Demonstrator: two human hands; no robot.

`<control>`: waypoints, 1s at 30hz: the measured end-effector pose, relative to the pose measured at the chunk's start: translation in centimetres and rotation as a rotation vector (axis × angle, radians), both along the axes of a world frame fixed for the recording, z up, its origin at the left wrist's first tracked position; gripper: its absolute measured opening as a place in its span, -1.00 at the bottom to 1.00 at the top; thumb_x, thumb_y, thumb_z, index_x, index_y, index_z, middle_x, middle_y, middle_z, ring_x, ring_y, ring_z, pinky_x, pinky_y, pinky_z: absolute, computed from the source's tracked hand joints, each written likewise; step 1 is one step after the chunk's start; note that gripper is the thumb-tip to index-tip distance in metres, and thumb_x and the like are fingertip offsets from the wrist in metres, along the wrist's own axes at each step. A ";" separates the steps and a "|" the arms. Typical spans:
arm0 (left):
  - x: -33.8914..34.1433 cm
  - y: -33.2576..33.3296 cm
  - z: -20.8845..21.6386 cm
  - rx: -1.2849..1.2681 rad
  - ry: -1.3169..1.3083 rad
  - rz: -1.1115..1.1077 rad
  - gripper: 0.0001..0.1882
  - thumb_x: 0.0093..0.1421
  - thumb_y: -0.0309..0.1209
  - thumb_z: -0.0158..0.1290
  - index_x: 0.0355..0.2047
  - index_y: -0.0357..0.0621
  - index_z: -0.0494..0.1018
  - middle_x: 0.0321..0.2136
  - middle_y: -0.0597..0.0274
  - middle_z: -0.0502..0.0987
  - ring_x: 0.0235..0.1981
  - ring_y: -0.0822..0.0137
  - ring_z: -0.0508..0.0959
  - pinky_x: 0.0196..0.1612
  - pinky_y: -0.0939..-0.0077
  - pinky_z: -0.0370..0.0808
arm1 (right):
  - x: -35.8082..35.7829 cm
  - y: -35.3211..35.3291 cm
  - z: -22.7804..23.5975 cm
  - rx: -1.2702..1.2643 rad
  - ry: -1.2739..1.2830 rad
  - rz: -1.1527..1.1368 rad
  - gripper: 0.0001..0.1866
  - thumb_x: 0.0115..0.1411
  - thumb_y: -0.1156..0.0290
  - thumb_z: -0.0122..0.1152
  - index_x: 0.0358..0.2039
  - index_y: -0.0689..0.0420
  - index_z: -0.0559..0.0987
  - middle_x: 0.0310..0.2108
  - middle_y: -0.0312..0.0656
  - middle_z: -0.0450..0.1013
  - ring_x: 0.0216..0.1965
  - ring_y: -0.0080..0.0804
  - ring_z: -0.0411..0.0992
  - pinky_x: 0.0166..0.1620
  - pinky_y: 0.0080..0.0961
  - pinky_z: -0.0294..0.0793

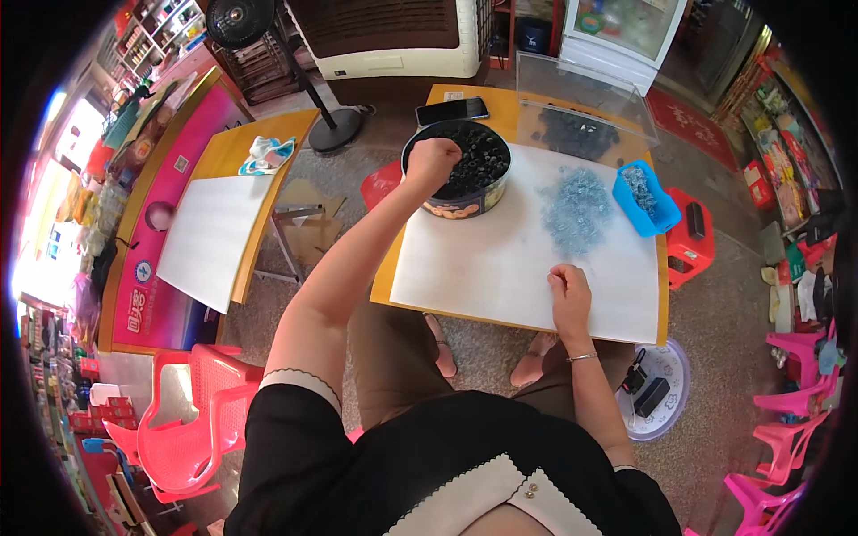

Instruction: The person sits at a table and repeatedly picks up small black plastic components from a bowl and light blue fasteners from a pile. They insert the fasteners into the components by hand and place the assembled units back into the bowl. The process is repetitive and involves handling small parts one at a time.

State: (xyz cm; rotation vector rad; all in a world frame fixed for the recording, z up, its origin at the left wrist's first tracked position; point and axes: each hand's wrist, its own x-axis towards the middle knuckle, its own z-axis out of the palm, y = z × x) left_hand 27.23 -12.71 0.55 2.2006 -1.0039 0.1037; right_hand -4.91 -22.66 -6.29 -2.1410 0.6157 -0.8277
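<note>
My left hand (433,165) is over the left side of a round tub (465,209), its fingers closed together. Small black ring-like pieces (483,161) fill the tub. Whatever those fingers hold, if anything, is hidden. On the white sheet (483,277) covering the table, my right hand (570,302) rests near the front edge with fingers curled in against the thumb; I cannot make out anything in them. Just beyond it spreads a loose heap of small pale-blue translucent pieces (576,210). A blue plastic basket (663,220) to the right contains more such pieces.
Behind the tub lies a black phone (452,111). A clear plastic box (585,85) stands at the back right, near dark pieces (576,132). Beside the table are a red stool (691,237) and a white basin (675,393). A second table (210,228) is at left.
</note>
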 end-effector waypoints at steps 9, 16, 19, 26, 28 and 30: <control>0.6 -4.6 -2.3 0.310 -0.071 -0.019 -0.82 -0.01 -0.39 0.12 -0.37 -0.11 0.59 -0.43 0.02 0.57 -0.34 0.09 0.57 -0.22 0.28 0.49 | -0.2 -0.3 -0.2 0.038 -0.018 0.013 -0.92 0.09 0.53 0.11 -0.36 0.20 0.48 -0.46 -0.20 0.36 -0.46 -0.46 0.32 -0.36 -0.57 0.33; -0.1 0.0 0.6 -0.590 1.191 -0.222 -0.79 0.23 -0.43 -0.03 -0.20 -0.31 0.47 -0.48 0.25 0.48 -0.48 0.50 0.46 -0.39 0.64 0.48 | -0.2 -0.2 -0.1 0.093 -0.083 -0.014 -0.92 0.08 0.54 0.11 -0.37 0.21 0.47 -0.45 -0.15 0.40 -0.42 -0.34 0.38 -0.31 -0.50 0.38; -4.8 2.8 0.9 -0.799 1.579 -0.427 -0.66 0.24 -0.37 -0.03 -0.01 -0.26 0.30 -0.32 0.12 0.46 -0.38 0.42 0.47 -0.31 0.67 0.50 | -0.3 -0.5 -0.8 0.245 -0.147 -0.027 -0.92 0.09 0.55 0.12 -0.36 0.23 0.48 -0.43 -0.21 0.43 -0.41 -0.48 0.39 -0.28 -0.58 0.38; -17.5 7.5 -1.2 -0.995 1.941 -0.511 -0.68 0.22 -0.31 0.01 -0.11 -0.27 0.34 -0.33 0.12 0.47 -0.38 0.43 0.47 -0.35 0.71 0.49 | -0.4 4.7 7.4 0.380 -0.266 0.191 -0.93 0.12 0.57 0.12 -0.36 0.26 0.48 -0.42 -0.26 0.44 -0.38 -0.59 0.37 -0.28 -0.66 0.37; -19.6 7.9 -0.9 -0.978 1.924 -0.511 -0.72 0.21 -0.38 0.02 -0.11 -0.25 0.36 -0.29 0.10 0.48 -0.35 0.43 0.50 -0.27 0.69 0.51 | -0.6 5.9 9.1 0.310 -0.295 0.264 -0.93 0.12 0.59 0.11 -0.35 0.26 0.48 -0.41 -0.24 0.43 -0.39 -0.57 0.38 -0.28 -0.65 0.37; -20.9 8.4 -0.5 -0.957 1.901 -0.455 -0.73 0.20 -0.43 0.03 -0.10 -0.25 0.38 -0.25 0.09 0.49 -0.32 0.42 0.52 -0.23 0.66 0.52 | -0.8 6.7 10.0 0.237 -0.325 0.323 -0.93 0.12 0.61 0.11 -0.35 0.26 0.48 -0.39 -0.23 0.44 -0.39 -0.54 0.38 -0.28 -0.64 0.38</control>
